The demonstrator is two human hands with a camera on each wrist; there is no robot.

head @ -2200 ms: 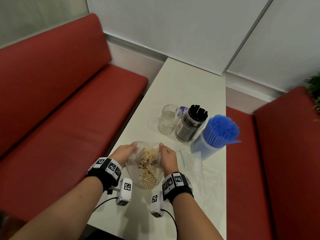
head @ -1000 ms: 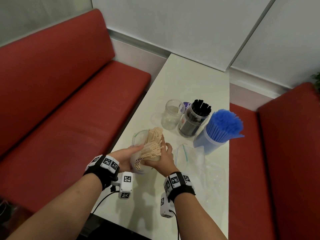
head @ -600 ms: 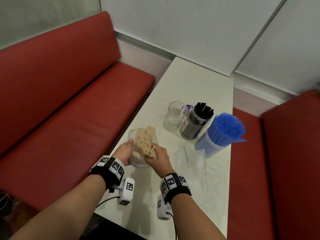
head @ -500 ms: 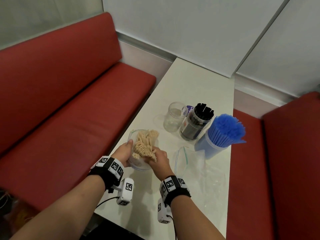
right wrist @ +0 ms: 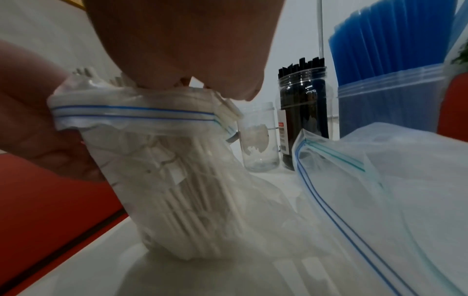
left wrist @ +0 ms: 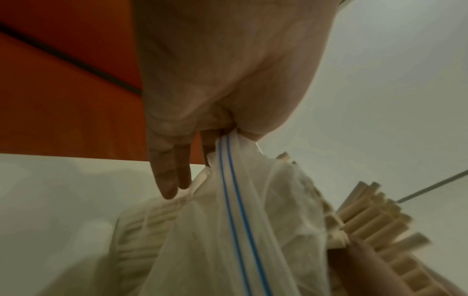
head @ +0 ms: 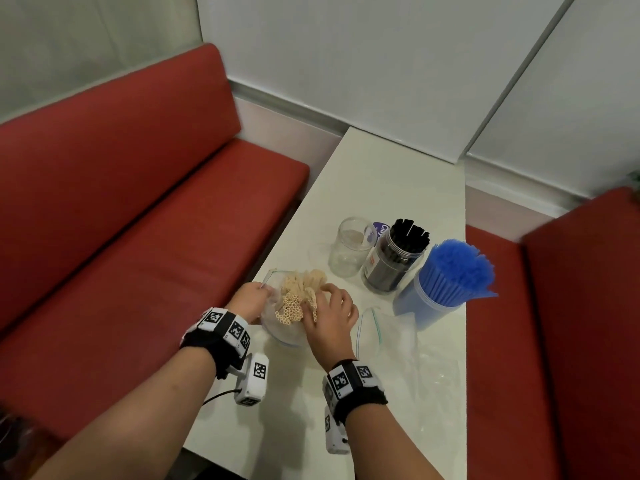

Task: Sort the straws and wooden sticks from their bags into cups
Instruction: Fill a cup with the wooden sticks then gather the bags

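Observation:
A clear zip bag (head: 277,329) (right wrist: 142,114) stands on the white table (head: 398,188), with a bundle of beige paper straws (head: 294,301) (left wrist: 367,220) (right wrist: 192,204) upright in it. My left hand (head: 261,289) (left wrist: 222,136) pinches the bag's blue-lined rim on the left. My right hand (head: 318,296) (right wrist: 192,84) grips the top of the straw bundle from the right, fingers curled over the straw ends. An empty clear jar (head: 349,247) (right wrist: 258,138) stands just beyond the bag.
A jar of black straws (head: 394,261) (right wrist: 303,112) and a cup of blue straws (head: 453,275) (right wrist: 392,50) stand to the right of the empty jar. An empty zip bag (head: 394,341) (right wrist: 380,180) lies at my right. Red benches (head: 138,237) flank the table.
A second ago the straw bundle lay tilted across both hands; it now stands upright in the bag. My right hand has shifted onto its top and my left holds the rim.

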